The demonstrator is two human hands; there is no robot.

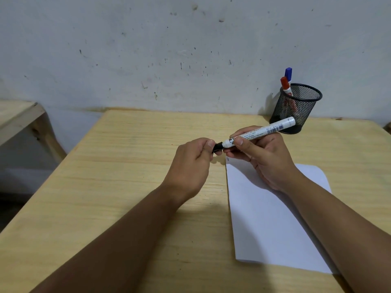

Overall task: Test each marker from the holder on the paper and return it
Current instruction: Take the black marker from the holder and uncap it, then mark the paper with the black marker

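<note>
Mid-frame over the desk [127, 166], right hand [268, 157] grips the white marker [260, 132] while the left hand [190, 163] pinches its black cap [218, 147], probably recapping, since the paper [275, 218] has marks; next, back into the holder [296, 108] upper right.

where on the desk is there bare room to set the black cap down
Bare wood lies left of the white paper sheet, from the light wooden table left edge to the left hand. The far right corner is crowded: the black mesh holder stands behind the right hand gripping the white marker.
</note>
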